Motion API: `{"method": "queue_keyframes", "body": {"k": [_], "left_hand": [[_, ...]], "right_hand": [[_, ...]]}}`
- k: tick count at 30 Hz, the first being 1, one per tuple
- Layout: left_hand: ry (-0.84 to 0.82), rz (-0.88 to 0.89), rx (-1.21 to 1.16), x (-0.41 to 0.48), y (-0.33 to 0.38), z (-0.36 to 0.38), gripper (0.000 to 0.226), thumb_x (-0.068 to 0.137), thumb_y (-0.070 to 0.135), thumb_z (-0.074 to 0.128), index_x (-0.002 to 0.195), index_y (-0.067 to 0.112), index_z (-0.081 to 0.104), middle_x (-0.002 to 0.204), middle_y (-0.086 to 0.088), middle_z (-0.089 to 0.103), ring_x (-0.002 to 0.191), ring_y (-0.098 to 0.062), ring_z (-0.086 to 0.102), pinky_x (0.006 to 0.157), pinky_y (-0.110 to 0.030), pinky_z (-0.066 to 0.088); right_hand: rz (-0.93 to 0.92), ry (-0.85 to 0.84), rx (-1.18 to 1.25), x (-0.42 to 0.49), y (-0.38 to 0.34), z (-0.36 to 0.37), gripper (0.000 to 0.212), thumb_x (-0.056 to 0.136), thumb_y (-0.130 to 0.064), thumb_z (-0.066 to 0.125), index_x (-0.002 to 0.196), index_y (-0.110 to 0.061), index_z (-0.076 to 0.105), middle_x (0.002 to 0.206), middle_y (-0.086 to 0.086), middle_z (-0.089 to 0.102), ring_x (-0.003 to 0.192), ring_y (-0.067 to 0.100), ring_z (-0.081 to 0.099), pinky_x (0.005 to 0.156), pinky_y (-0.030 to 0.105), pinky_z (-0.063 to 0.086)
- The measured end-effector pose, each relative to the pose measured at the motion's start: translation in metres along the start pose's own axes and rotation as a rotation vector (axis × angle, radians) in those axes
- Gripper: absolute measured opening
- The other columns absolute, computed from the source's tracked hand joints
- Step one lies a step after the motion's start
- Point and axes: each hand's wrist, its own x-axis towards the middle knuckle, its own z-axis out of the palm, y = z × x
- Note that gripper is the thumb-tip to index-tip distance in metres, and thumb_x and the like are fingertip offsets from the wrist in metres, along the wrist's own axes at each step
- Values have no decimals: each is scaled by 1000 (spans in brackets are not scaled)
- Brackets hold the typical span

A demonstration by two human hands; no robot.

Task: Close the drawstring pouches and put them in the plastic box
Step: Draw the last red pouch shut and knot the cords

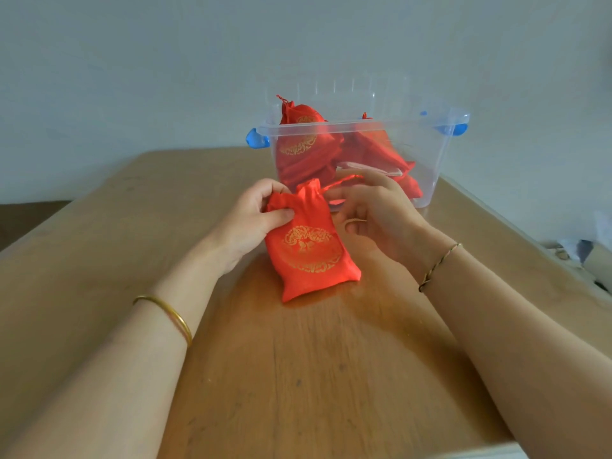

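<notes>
Left arm in from the near left, a gold bangle point(172, 314) on the wrist. Left hand point(253, 215) closed on the top left corner of a red pouch point(309, 250), thumb on the front, fingers point(271, 187) curled behind the cloth. Pouch in the middle of the wooden tabletop point(99, 233), bottom edge resting on the wood, top lifted and leaning away, a gold round pattern on its front. Neck bunched a little, not pulled fully tight. Just to the right, a thin red string point(341, 181) running from the neck to the right hand point(377, 210). Right-hand fingers point(337, 193) pinched together near the string; hard to tell if gripping it. A ring on one finger, a braided cord bracelet point(440, 265) on the right wrist. Farther back and to the right, a clear plastic box point(427, 140) with blue clips, open on top, more red pouches point(301, 140) piled inside it.
</notes>
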Motion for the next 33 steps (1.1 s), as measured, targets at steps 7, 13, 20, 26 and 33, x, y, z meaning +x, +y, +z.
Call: {"method": "queue_keyframes", "body": {"k": [7,13,20,26,33], "left_hand": [[15,-6,-4,1,-3,2,22,87,-2,55,87,20,55,82,1,58,73,-8,56,69,-21,48],[19,-39,-6,0,-3,1,20,88,1,55,90,21,55,85,-1,60,76,-12,58,74,-31,50],[-2,-62,182,-2,-3,-1,25,87,15,60,109,22,50,96,1,61,87,-11,61,79,-29,50],[62,-67,220,2,-4,-8,26,91,-1,43,114,9,51,88,-4,59,72,-9,56,55,-11,46],[172,9,486,8,-18,-20,23,84,-4,53,87,18,60,70,2,64,54,2,56,60,-21,43]], "right_hand": [[-56,71,7,4,0,-5,30,95,-26,45,111,-5,60,71,6,62,47,11,50,46,21,39],[-10,-1,-362,-2,4,0,35,98,-27,40,74,-10,58,55,3,49,40,10,42,37,17,34],[-10,101,-202,1,3,-4,34,97,-24,42,65,-15,50,54,0,48,40,8,41,46,23,34],[132,129,62,3,2,-9,32,96,-27,45,68,-16,53,50,-4,51,42,8,44,44,17,39],[168,98,30,2,2,-10,28,97,-21,45,73,-14,57,51,-5,52,43,6,45,43,16,39]]}}
